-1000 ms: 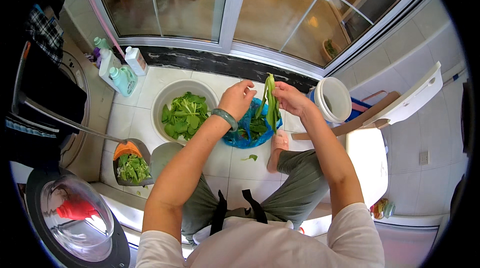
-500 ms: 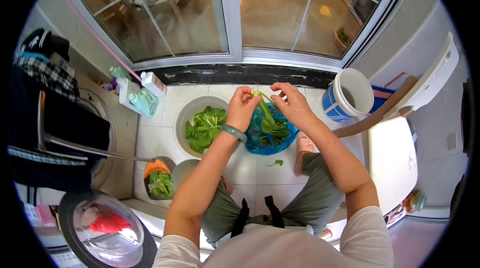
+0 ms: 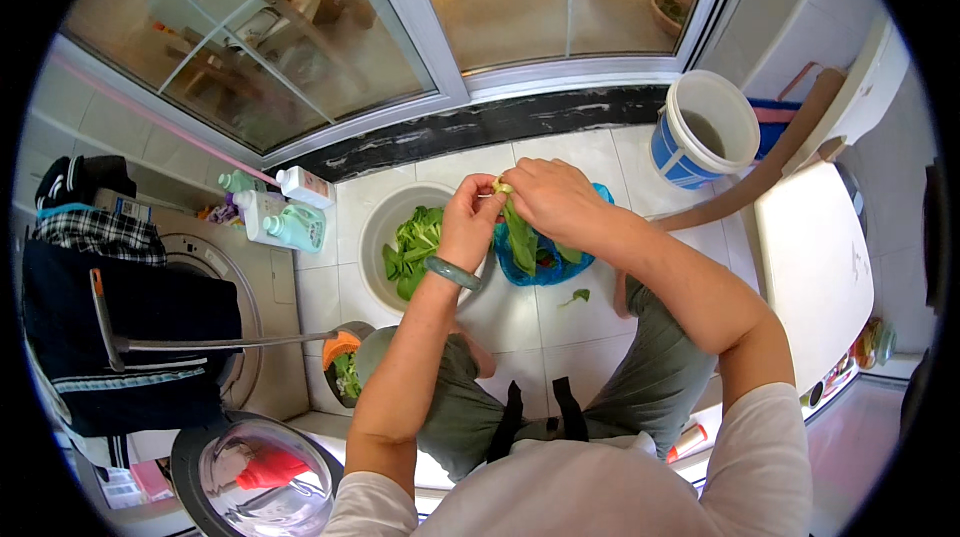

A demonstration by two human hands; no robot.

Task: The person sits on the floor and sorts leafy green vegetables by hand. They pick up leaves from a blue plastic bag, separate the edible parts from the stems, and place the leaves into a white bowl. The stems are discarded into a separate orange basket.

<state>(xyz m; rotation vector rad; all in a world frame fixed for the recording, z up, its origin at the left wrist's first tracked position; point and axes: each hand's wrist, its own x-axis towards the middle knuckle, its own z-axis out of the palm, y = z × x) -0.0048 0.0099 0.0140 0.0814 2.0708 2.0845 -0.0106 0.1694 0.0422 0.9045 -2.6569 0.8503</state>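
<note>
My left hand (image 3: 472,225), with a green bangle at its wrist, pinches the pale root end of a leafy green vegetable (image 3: 519,239). Close against it, my right hand (image 3: 556,201) has its fingers closed round the same end, and the leaves hang down beneath. Under my hands lies a blue plastic bag (image 3: 545,274) with more greens in it, partly hidden by my right hand and forearm. To the left, a pale round basin (image 3: 370,255) holds several loose green leaves (image 3: 412,252). A single torn leaf (image 3: 576,296) rests on the white tiles near the bag.
A white and blue bucket (image 3: 703,127) stands at the far right. Detergent bottles (image 3: 297,225) are grouped at the far left beside a washing machine (image 3: 272,312) with its round door (image 3: 255,477) open. A long-handled dustpan (image 3: 341,347) holds leaf scraps. Glass doors (image 3: 540,7) close off the far side.
My right hand has come down and in, closing on the vegetable's root end beside my left hand. The view has turned and shifted slightly.
</note>
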